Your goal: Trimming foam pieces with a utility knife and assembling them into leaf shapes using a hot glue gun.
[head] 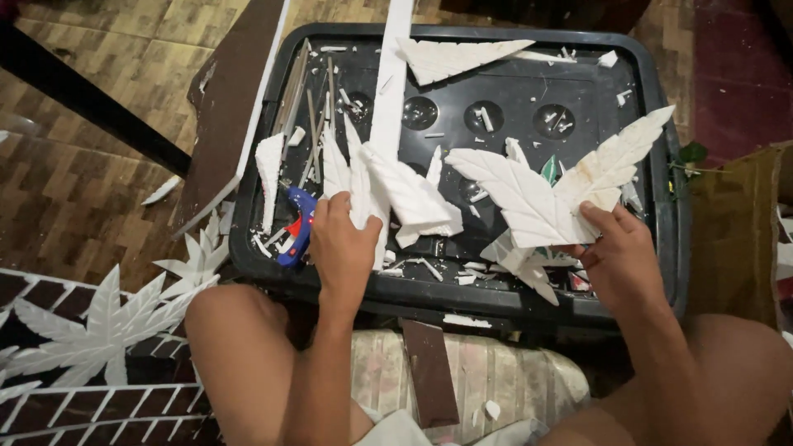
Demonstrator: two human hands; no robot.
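Nearest the camera, the person's bare knees frame a worn, pale patterned cushion [496,380] with a flat brown strip [429,372] lying on it. At lower left a brown panel with white lattice lines [74,413] lies on the floor, with a white carved foam leaf with many pointed lobes [99,326] on top. Just beyond the knees sits a black plastic bin lid [661,206] serving as the work surface, littered with white foam scraps. The left hand [343,244] has its grip clenched around the lower end of a cluster of white foam leaf blades [388,190], holding them upright over the near left part of the lid. The right hand [619,256] grasps a white foam leaf piece with carved veins [545,194], thumb on top, fingers underneath, over the near right part of the lid; the piece spreads up and to the right towards the lid's edge. Just left of the left hand, a blue glue gun with an orange trigger [296,230] lies on the lid beside a bundle of thin grey sticks [310,124]. Farther back, a long white foam strip [392,74] runs across the lid to its far rim, and a white triangular foam offcut [454,56] lies beside it. To the left, a long brown board with a white edge [235,107] rests on the brown parquet floor [99,66].
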